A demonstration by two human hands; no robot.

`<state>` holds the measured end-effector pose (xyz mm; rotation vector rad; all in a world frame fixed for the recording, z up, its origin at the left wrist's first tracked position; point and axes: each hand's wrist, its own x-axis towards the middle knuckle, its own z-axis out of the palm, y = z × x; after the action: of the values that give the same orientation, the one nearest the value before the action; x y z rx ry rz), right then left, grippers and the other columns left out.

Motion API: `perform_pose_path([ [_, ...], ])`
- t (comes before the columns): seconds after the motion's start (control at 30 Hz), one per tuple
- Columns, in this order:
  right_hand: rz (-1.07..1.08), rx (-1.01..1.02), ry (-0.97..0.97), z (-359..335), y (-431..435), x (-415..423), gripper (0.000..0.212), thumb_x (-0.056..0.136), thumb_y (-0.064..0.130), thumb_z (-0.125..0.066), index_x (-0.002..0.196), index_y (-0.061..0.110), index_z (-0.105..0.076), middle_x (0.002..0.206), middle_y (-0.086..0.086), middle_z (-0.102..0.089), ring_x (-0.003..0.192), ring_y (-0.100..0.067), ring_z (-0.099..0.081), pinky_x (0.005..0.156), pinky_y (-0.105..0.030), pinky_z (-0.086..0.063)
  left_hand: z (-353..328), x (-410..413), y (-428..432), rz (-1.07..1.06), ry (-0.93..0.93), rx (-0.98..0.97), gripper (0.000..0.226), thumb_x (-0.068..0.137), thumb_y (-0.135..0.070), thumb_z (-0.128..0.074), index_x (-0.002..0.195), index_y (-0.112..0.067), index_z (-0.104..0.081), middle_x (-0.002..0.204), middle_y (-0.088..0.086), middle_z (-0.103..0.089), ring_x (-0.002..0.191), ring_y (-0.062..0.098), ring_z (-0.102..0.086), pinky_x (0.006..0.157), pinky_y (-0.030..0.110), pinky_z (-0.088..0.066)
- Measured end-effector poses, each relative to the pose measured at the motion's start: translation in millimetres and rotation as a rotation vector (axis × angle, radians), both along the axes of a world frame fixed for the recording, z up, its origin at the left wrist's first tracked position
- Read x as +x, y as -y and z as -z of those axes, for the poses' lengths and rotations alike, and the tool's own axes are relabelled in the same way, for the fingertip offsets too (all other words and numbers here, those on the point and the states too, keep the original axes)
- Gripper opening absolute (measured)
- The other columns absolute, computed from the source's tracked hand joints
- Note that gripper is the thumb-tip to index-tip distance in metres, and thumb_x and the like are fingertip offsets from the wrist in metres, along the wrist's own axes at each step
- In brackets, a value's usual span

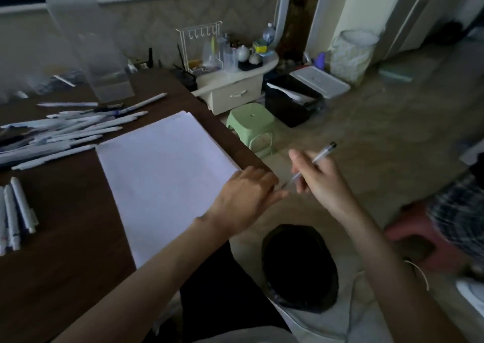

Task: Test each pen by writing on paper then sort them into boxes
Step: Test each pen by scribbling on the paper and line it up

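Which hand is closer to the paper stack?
Left. The left hand is over the right edge of the paper stack; the right hand holds a pen beyond the table edge.

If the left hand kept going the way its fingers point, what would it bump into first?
Probably the lower end of the pen held by the right hand. The left hand has its fingertips almost at it, though depth is unclear.

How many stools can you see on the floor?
2. A green stool stands beside the table's far corner; what looks like a red stool sits at the right edge, partly hidden by checked cloth. Others may be hidden.
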<state>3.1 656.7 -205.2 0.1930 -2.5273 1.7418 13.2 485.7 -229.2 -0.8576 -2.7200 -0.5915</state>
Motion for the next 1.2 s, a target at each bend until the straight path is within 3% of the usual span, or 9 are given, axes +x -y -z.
perform_pose_path([
  [0.2, -0.012, 0.584, 0.444, 99.3, -77.9, 0.5, 0.048, 0.089, 0.048, -0.057, 0.062, 0.009, -0.055, 0.056, -0.002, -0.056, 0.056, -0.020, -0.059, 0.062, -0.035, -0.046, 20.8, -5.3, 16.1, -0.165, 0.080, -0.177, 0.076, 0.083, -0.065, -0.022, 0.134, -0.016, -0.049, 0.141, 0.013, -0.041, 0.128, 0.032, -0.037, 0.106, 0.044, -0.026],
  [0.27, -0.058, 0.687, 0.585, 115.5, -81.2, 7.3, 0.056, 0.085, 0.062, -0.052, 0.097, 0.009, -0.063, 0.092, -0.005, -0.065, 0.086, -0.020, -0.063, 0.076, -0.032, -0.047, 27.4, -3.6, 16.4, -0.182, 0.111, -0.200, 0.080, 0.081, -0.067, -0.019, 0.137, -0.016, -0.046, 0.144, 0.017, -0.037, 0.132, 0.034, -0.033, 0.108, 0.045, -0.023],
  [0.3, -0.044, 0.716, 0.618, 115.9, -80.5, 8.8, 0.067, 0.085, 0.064, -0.050, 0.122, 0.009, -0.056, 0.116, -0.006, -0.061, 0.108, -0.022, -0.059, 0.087, -0.033, -0.045, 28.8, -3.0, 16.4, -0.184, 0.123, -0.188, 0.081, 0.081, -0.068, -0.018, 0.138, -0.016, -0.045, 0.145, 0.017, -0.037, 0.133, 0.033, -0.032, 0.108, 0.044, -0.022],
  [0.37, 0.026, 0.643, 0.561, 107.7, -75.8, 2.9, 0.074, 0.088, 0.057, -0.052, 0.140, 0.007, -0.039, 0.137, -0.006, -0.050, 0.125, -0.024, -0.048, 0.099, -0.036, -0.040, 26.1, -2.4, 17.5, -0.190, 0.154, -0.133, 0.082, 0.080, -0.070, -0.017, 0.139, -0.018, -0.043, 0.146, 0.013, -0.035, 0.134, 0.029, -0.029, 0.110, 0.041, -0.019],
  [0.5, 0.080, 0.545, 0.176, 58.7, -42.5, -18.1, 0.031, 0.093, 0.037, -0.053, 0.107, 0.010, -0.062, 0.105, -0.001, -0.065, 0.098, -0.017, -0.061, 0.081, -0.032, -0.047, 10.1, -6.6, 31.8, -0.199, 0.155, -0.026, 0.076, 0.084, -0.067, -0.019, 0.137, -0.019, -0.044, 0.144, 0.008, -0.039, 0.132, 0.026, -0.033, 0.107, 0.038, -0.024],
  [0.6, -0.003, 0.415, -0.029, 15.5, 2.8, -24.9, 0.016, 0.094, 0.029, -0.053, 0.095, 0.016, -0.062, 0.087, 0.007, -0.062, 0.076, -0.003, -0.057, 0.065, -0.020, -0.044, -5.9, -5.5, 57.7, -0.267, 0.149, 0.017, 0.064, 0.091, -0.064, -0.030, 0.134, -0.020, -0.047, 0.142, 0.005, -0.041, 0.130, 0.025, -0.036, 0.105, 0.039, -0.028],
  [0.67, -0.095, 0.356, -0.110, -1.8, 40.6, -32.3, 0.014, 0.093, 0.026, -0.054, 0.092, 0.015, -0.063, 0.080, 0.003, -0.063, 0.067, -0.008, -0.056, 0.061, -0.024, -0.043, -14.8, -0.3, 86.0, -0.347, 0.153, 0.032, 0.058, 0.089, -0.055, -0.032, 0.133, -0.021, -0.049, 0.143, 0.003, -0.041, 0.131, 0.024, -0.036, 0.106, 0.039, -0.028],
  [0.97, -0.650, 0.479, -0.206, -7.8, 247.0, -70.5, 0.016, 0.094, 0.023, -0.052, 0.096, 0.011, -0.063, 0.097, 0.003, -0.058, 0.082, -0.014, -0.057, 0.076, -0.028, -0.046, -14.6, 60.7, 261.3, -0.764, 0.072, 0.094, 0.044, 0.093, -0.045, -0.047, 0.119, -0.011, -0.059, 0.121, 0.009, -0.057, 0.111, 0.029, -0.053, 0.092, 0.044, -0.044],
  [1.2, -0.931, 0.514, -0.297, 5.2, 387.8, -58.7, 0.015, 0.094, 0.020, -0.053, 0.096, 0.010, -0.065, 0.097, -0.002, -0.058, 0.089, -0.015, -0.055, 0.076, -0.027, -0.044, 6.2, 105.9, 326.1, -1.016, 0.078, 0.123, 0.037, 0.093, -0.034, -0.051, 0.123, -0.013, -0.057, 0.128, 0.008, -0.051, 0.116, 0.026, -0.049, 0.094, 0.042, -0.041],
])
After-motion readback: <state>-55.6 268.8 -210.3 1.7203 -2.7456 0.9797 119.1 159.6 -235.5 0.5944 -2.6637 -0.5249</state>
